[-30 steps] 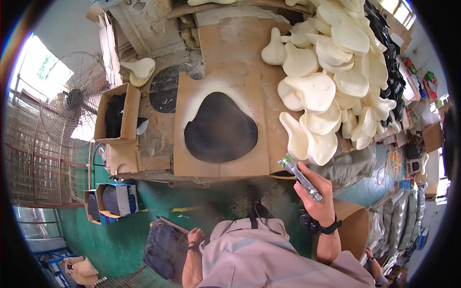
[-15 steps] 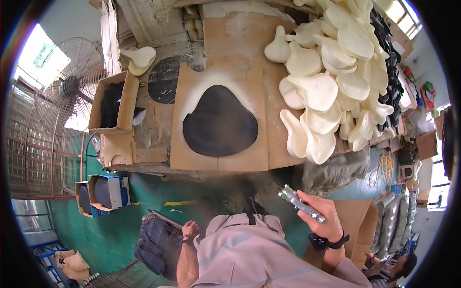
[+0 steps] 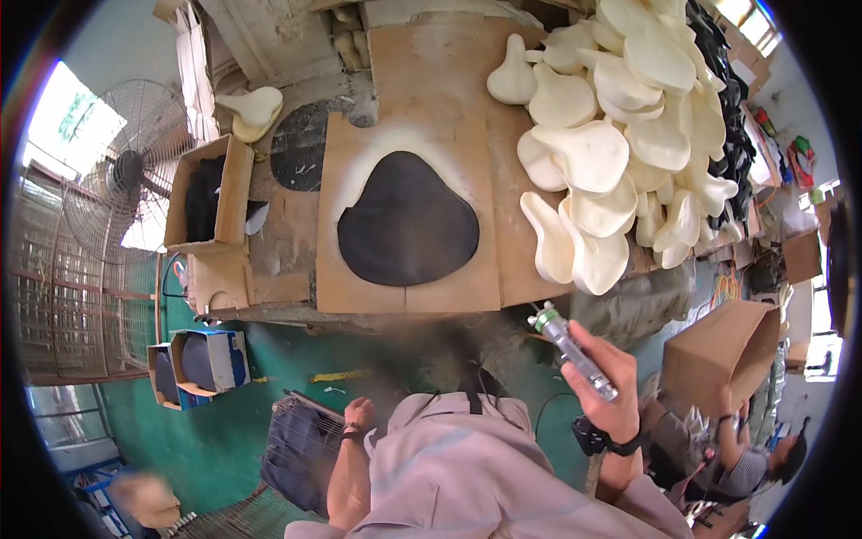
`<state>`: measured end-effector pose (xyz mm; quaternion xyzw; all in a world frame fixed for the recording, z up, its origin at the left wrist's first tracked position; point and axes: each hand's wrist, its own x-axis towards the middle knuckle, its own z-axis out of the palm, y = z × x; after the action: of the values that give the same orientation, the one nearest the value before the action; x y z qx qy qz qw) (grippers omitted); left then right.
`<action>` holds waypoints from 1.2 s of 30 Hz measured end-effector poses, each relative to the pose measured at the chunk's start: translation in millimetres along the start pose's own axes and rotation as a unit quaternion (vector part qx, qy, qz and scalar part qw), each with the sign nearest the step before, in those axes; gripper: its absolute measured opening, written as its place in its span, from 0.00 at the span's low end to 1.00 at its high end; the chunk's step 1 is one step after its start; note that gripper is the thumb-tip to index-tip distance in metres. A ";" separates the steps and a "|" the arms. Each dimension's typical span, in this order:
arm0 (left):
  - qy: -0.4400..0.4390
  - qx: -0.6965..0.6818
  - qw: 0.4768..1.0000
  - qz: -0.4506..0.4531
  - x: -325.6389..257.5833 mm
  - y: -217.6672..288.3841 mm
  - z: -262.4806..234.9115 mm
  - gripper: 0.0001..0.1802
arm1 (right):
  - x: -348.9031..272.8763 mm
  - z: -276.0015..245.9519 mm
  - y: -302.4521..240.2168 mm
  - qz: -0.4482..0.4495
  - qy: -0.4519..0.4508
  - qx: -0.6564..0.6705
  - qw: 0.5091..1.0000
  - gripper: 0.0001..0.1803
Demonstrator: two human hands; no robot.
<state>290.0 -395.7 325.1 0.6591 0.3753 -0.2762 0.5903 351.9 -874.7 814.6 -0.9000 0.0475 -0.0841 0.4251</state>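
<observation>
My right hand [image 3: 606, 377] is wrapped around a silver spray gun [image 3: 582, 359] with a green ring near its nozzle. It is held past the near edge of the bench, pointing up and left. On the bench, a black saddle-shaped sheet [image 3: 409, 220] lies flat on a cardboard board [image 3: 458, 153], with a pale sprayed halo around its narrower far end. My left hand [image 3: 359, 412] hangs low with its fingers curled in, beside a wire rack holding dark cloth [image 3: 301, 449]. Nothing shows in that hand.
Cream foam saddle pads [image 3: 593, 162] are heaped at the bench's right. A small carton of black pieces [image 3: 235, 193] stands at the left, near a wire fan [image 3: 130, 171]. Open boxes [image 3: 229, 359] sit below. At right, another person [image 3: 754, 458] handles a big carton [image 3: 718, 346].
My right hand and the spray gun have shifted slightly right and up. The other person's big carton has been lifted and moved right. The black sheet lies in the same spot on its board.
</observation>
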 end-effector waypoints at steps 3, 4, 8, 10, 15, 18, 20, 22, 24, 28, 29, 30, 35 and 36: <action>0.001 -0.033 0.999 -0.013 -7.8 0.5 -3.2 0.26 | -7.7 -9.5 -1.8 0.027 -0.018 0.028 0.999 0.31; 0.000 -0.025 1.000 -0.017 -8.0 0.4 -2.3 0.25 | -12.8 -11.7 -2.9 0.021 -0.034 0.020 0.999 0.31; -0.050 0.086 0.991 0.094 10.7 -27.9 -16.1 0.22 | -27.1 -15.2 1.3 0.039 -0.103 0.032 0.993 0.32; -0.068 0.317 0.909 0.261 28.0 -38.2 -28.0 0.19 | -18.7 -12.4 -3.4 0.039 -0.054 0.033 0.997 0.32; -0.087 0.349 0.892 0.274 49.2 -38.6 -34.5 0.12 | -8.9 -6.9 -9.3 -0.003 0.011 0.036 0.999 0.32; -0.050 0.485 0.742 0.459 52.6 -23.4 -28.5 0.11 | -23.4 -9.6 -6.9 0.041 -0.009 0.047 0.998 0.31; -0.120 -0.075 0.987 0.082 31.6 2.5 -7.8 0.12 | -33.3 -8.9 -8.3 0.043 -0.063 0.040 0.996 0.31; -0.091 0.003 0.988 0.125 42.5 -10.6 -16.3 0.13 | -33.1 -13.0 -11.6 0.036 -0.105 0.044 0.993 0.33; -0.091 0.079 0.980 0.159 51.1 -21.8 -20.4 0.14 | -31.7 -9.2 -10.4 0.022 -0.097 0.034 0.994 0.33; -0.100 0.207 0.957 0.180 53.2 -20.3 -16.6 0.11 | -24.6 -5.8 -14.1 0.018 0.016 0.013 1.000 0.33; -0.084 0.202 0.962 0.166 53.6 -17.8 -16.9 0.12 | -24.6 -6.4 -15.7 0.010 0.032 0.014 0.999 0.33; -0.069 0.196 0.966 0.152 54.7 -14.7 -16.7 0.12 | -24.5 -6.8 -17.1 0.000 0.047 0.015 0.999 0.32; -0.016 0.030 0.986 0.164 34.1 83.8 12.1 0.17 | -37.7 -33.2 -1.4 0.013 -0.086 0.002 0.996 0.31; -0.018 0.013 0.979 0.204 25.8 116.4 21.4 0.15 | -39.6 -30.1 0.4 0.022 -0.047 -0.018 0.998 0.31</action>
<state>401.8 -414.9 367.5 0.7241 0.2187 -0.1671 0.6324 307.3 -891.5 828.7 -0.9090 0.0489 -0.0312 0.4128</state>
